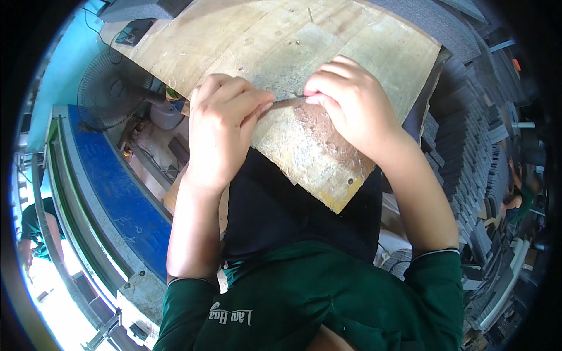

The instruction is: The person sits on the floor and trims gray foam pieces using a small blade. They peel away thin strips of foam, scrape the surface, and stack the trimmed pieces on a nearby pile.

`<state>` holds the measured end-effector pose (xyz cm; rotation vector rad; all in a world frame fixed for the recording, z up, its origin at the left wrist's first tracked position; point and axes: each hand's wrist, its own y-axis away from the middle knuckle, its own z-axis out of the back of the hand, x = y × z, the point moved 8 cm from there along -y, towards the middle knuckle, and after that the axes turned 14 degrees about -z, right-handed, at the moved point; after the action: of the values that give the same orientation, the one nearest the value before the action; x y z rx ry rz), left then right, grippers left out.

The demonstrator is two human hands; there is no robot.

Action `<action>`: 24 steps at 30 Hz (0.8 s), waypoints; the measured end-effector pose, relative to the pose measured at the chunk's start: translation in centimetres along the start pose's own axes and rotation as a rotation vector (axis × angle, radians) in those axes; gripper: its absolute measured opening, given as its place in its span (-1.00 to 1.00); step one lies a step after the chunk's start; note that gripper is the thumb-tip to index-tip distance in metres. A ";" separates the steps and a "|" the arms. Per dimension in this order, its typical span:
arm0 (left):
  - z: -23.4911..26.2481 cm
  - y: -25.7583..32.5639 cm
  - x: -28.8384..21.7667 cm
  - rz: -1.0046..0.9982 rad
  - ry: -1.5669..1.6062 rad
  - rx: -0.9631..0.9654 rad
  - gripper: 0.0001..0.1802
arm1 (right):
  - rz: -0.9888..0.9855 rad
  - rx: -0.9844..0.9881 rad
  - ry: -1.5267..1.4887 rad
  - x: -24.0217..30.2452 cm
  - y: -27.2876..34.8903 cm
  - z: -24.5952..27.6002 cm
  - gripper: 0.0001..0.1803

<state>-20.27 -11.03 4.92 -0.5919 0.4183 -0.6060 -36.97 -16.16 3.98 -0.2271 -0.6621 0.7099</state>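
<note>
Over the worn wooden table (374, 41), we find a thin dark strip (290, 98) running from the left hand (224, 111) to the right hand (356, 100), each pinching it between thumb and fingers. We cannot tell whether it touches the wood. We note a phone (134, 33) at the far left corner.

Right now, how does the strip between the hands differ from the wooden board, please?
The strip is thin and dark; the wooden board is broad and mostly pale. The strip is pinched by the left hand and right hand; the wooden board lies beneath both.
</note>
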 end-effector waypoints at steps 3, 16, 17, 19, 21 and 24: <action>0.3 0.4 -1.2 -0.007 0.004 0.045 -0.89 | -0.033 0.000 -0.017 0.6 1.5 0.6 -0.93; 0.0 -2.4 1.3 -0.064 0.020 -0.001 -0.86 | -0.025 -0.044 0.106 -1.3 -2.4 0.9 -0.94; -0.4 -2.9 1.8 -0.066 0.013 0.007 -0.86 | -0.010 -0.042 0.134 -1.6 -3.0 0.1 -0.93; -0.9 -3.2 2.0 -0.091 0.003 0.047 -0.86 | -0.011 -0.053 0.114 -2.2 -3.3 -0.9 -0.94; -1.0 -2.7 1.8 -0.072 0.057 0.062 -0.87 | -0.017 -0.041 0.098 -2.2 -2.6 -1.4 -0.94; -1.0 -1.7 0.2 -0.085 0.109 0.100 -0.86 | -0.033 0.002 0.089 -1.2 -0.3 -0.8 -0.96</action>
<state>-21.31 -12.72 5.23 -0.4839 0.4636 -0.7384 -37.03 -17.18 2.88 -0.2438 -0.5785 0.6652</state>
